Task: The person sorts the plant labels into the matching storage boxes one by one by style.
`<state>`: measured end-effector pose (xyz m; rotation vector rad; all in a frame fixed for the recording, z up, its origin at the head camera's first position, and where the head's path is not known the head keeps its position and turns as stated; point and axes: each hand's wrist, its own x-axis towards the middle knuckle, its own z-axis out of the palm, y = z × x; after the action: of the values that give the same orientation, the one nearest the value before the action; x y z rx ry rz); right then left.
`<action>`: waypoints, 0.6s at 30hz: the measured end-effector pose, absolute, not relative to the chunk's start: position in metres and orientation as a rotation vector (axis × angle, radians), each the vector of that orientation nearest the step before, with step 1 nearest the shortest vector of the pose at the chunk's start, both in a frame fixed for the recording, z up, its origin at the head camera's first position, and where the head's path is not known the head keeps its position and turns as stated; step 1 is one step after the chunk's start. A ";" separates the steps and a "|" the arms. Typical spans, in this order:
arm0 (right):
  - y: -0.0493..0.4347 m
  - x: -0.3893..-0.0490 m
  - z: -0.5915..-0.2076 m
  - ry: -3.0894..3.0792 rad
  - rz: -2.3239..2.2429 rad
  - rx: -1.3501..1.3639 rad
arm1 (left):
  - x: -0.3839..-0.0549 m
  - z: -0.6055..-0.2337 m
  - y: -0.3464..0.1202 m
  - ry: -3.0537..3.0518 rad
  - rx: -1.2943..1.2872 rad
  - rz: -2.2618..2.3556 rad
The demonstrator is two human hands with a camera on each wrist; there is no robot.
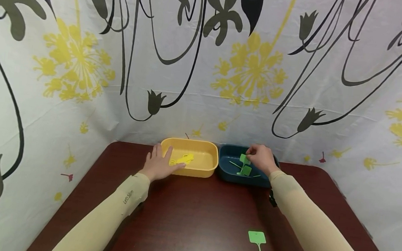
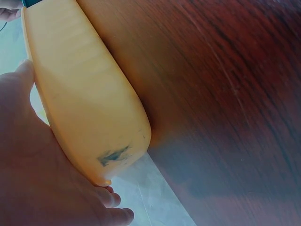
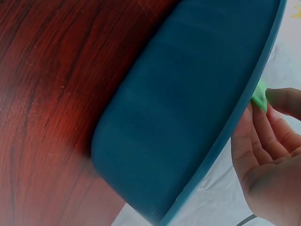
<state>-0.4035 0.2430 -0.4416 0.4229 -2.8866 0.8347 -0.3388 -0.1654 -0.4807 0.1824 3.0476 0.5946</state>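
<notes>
My right hand (image 1: 262, 159) is over the back right of a dark blue bin (image 1: 225, 175). Thumb and fingers pinch a green cable tie tag (image 1: 243, 159), whose green corner also shows past the bin's rim in the right wrist view. Other green tags (image 1: 246, 170) lie inside that bin. My left hand (image 1: 157, 164) rests at the left end of a yellow bin (image 1: 205, 157), fingers spread and the thumb along its front rim. Yellow tags (image 1: 184, 159) lie in a small heap inside. One green cable tie tag (image 1: 257, 237) lies on the table, nearer me.
Both bins stand side by side at the far edge of a dark red-brown wooden table (image 1: 195, 210). A white cloth (image 1: 197, 82) printed with yellow and grey flowers hangs behind the table and along its sides.
</notes>
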 end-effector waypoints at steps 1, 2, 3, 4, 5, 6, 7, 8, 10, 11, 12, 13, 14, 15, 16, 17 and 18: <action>0.243 -0.403 -0.442 -2.886 0.835 0.423 | -0.339 -0.481 -0.165 3.048 0.183 0.593; 0.243 -0.403 -0.442 -2.885 0.835 0.423 | -0.339 -0.481 -0.165 3.050 0.183 0.593; 0.244 -0.403 -0.442 -2.884 0.831 0.422 | -0.339 -0.481 -0.165 3.050 0.183 0.592; 0.244 -0.402 -0.442 -2.884 0.829 0.423 | -0.339 -0.481 -0.165 3.050 0.184 0.593; 0.244 -0.402 -0.442 -2.883 0.822 0.426 | -0.339 -0.481 -0.165 3.050 0.183 0.591; 0.244 -0.402 -0.442 -2.882 0.820 0.422 | -0.339 -0.481 -0.165 3.048 0.183 0.589; 0.244 -0.402 -0.442 -2.882 0.816 0.420 | -0.339 -0.481 -0.165 3.047 0.183 0.587; 0.244 -0.402 -0.443 -2.882 0.813 0.419 | -0.339 -0.481 -0.165 3.047 0.183 0.586; 0.245 -0.402 -0.443 -2.882 0.805 0.419 | -0.339 -0.481 -0.165 3.046 0.181 0.581; 0.245 -0.402 -0.443 -2.882 0.802 0.421 | -0.339 -0.481 -0.165 3.045 0.179 0.579; 0.245 -0.402 -0.443 -2.881 0.799 0.420 | -0.339 -0.481 -0.165 3.044 0.179 0.581; 0.245 -0.402 -0.443 -2.881 0.791 0.421 | -0.339 -0.481 -0.165 3.044 0.179 0.583; 0.245 -0.402 -0.443 -2.881 0.788 0.421 | -0.339 -0.481 -0.165 3.045 0.178 0.586; 0.245 -0.403 -0.444 -2.880 0.785 0.422 | -0.339 -0.481 -0.165 3.045 0.178 0.586; 0.245 -0.403 -0.443 -2.880 0.783 0.423 | -0.339 -0.481 -0.165 3.045 0.178 0.588; 0.244 -0.402 -0.443 -2.878 0.782 0.424 | -0.339 -0.481 -0.165 3.046 0.177 0.589; 0.244 -0.402 -0.443 -2.878 0.781 0.422 | -0.339 -0.481 -0.165 3.045 0.178 0.590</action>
<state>-0.4017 0.2437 -0.4427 0.4225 -2.8778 0.7805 -0.3391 -0.1648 -0.4810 0.1779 3.0455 0.5895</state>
